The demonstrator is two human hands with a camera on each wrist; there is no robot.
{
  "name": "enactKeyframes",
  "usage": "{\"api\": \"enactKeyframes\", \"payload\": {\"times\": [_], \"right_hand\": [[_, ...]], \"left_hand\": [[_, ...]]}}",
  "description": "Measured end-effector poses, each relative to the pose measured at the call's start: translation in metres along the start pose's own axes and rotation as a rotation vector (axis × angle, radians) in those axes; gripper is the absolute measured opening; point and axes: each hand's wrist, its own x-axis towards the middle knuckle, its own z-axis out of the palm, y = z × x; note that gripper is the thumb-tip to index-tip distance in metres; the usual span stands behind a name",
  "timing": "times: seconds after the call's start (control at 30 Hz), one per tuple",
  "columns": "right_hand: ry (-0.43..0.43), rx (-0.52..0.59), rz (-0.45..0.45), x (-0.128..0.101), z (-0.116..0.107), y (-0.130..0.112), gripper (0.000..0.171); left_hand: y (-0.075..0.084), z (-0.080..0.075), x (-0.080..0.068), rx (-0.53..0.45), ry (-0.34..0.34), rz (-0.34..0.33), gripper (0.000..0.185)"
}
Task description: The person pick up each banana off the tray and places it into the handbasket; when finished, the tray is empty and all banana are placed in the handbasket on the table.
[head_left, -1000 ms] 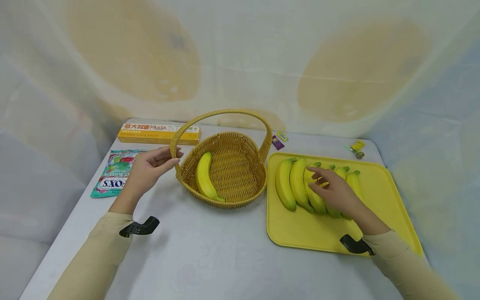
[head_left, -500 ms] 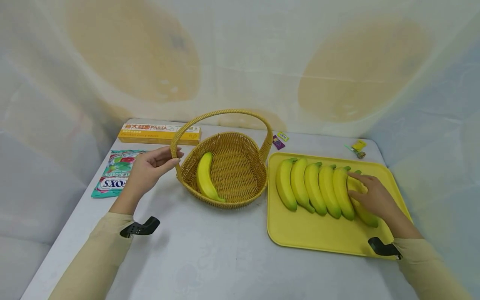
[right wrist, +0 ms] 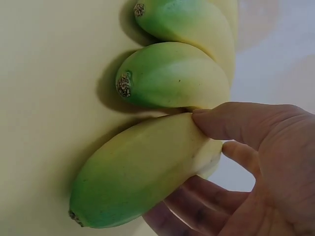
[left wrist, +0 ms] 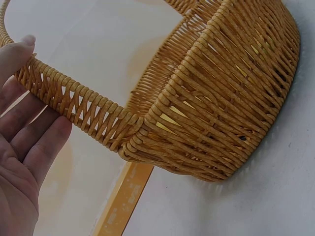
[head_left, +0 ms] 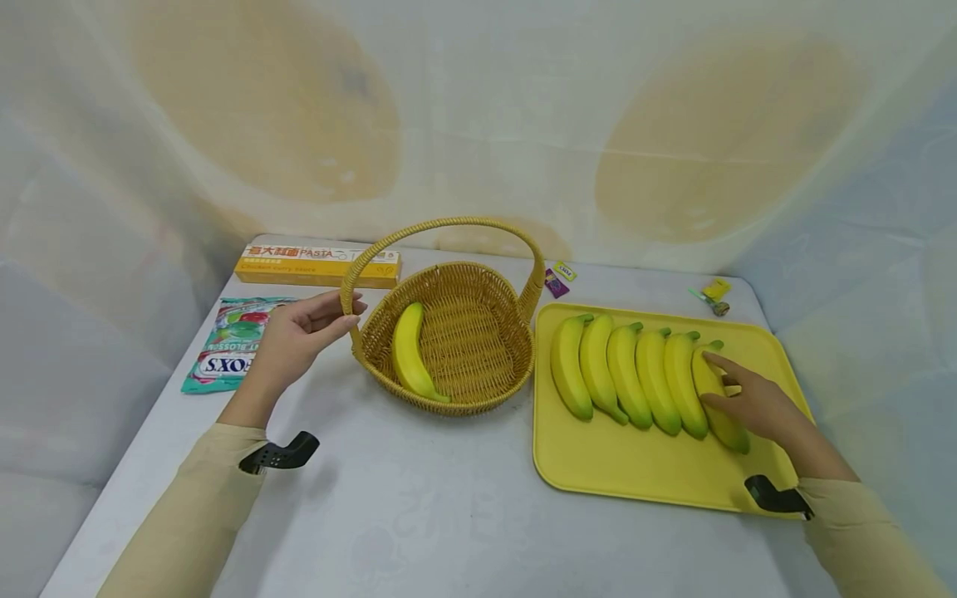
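Head overview; wrist close-ups on hands (head_left: 299,336).

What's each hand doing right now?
Left hand: fingers and thumb pinch the basket handle.
Right hand: thumb and fingers curled round the end banana on the tray.

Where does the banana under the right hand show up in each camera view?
Head: the rightmost banana on the tray, lower right, under the right hand.
Left wrist: not in view; only the basket and left hand.
Right wrist: lower centre, thumb on top, fingers beneath.
Shared landmark: the neighbouring banana, seen in head and right wrist.
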Motion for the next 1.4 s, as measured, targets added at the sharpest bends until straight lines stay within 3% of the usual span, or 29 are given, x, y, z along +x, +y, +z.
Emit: {"api": "enactKeyframes", "payload": {"times": [0.33, 0.57, 1.07, 1.4], "right_hand": [[0.076, 0.03, -0.025, -0.004, -0.005, -0.008, 0.078], [0.071, 0.111, -0.074, -0.008, -0.006, -0.035, 0.077], [0.062, 0.138, -0.241, -0.006, 0.008, -0.092, 0.07], [0.028, 0.156, -0.363, -0.014, 0.001, -0.13, 0.066]], "left_hand": [[-0.002, -0.001, 0.0, -0.008, -0.006, -0.001, 0.043], [-0.002, -0.001, 0.0, -0.001, -0.004, 0.006, 0.041], [-0.003, 0.0, 0.001, -0.02, -0.004, 0.014, 0.041], [-0.004, 0.0, 0.002, -0.023, -0.008, 0.01, 0.039]]}}
